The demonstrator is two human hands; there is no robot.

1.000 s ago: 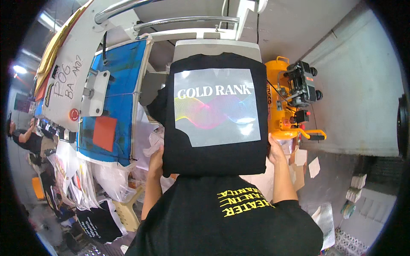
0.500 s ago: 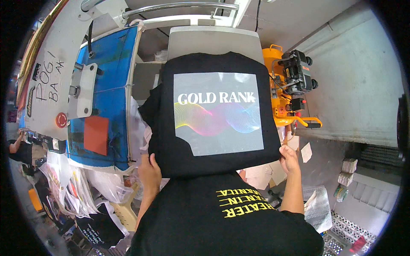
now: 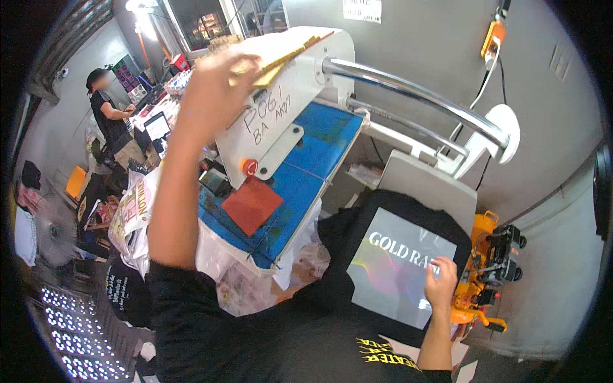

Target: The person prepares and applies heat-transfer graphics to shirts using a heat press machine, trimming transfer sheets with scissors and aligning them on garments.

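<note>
left hand [image 3: 214,83] up high, fingers closed round a yellow-brown sheet [image 3: 271,60] on top of the raised press lid [image 3: 287,121]. right hand [image 3: 440,284] down low, fingers spread and flat on the shiny print [image 3: 396,271] of the black shirt [image 3: 377,210]. shirt lying on the white plate [image 3: 434,188], under and to the right of the lid.

best to keep that flat hand pushing lightly, so the print stays straight and smooth (no wrinkles, probably). best to lift the sheet clear of the lid edge, slow and level. better to keep the arm off the blue underside [image 3: 300,179] of the lid, likely hot.

one shirt on the plate. one print. one sheet. one red square pad [image 3: 252,204] on the blue part. one orange machine [image 3: 485,274] right of the shirt. one other person [image 3: 108,115] far left of the lid.
</note>
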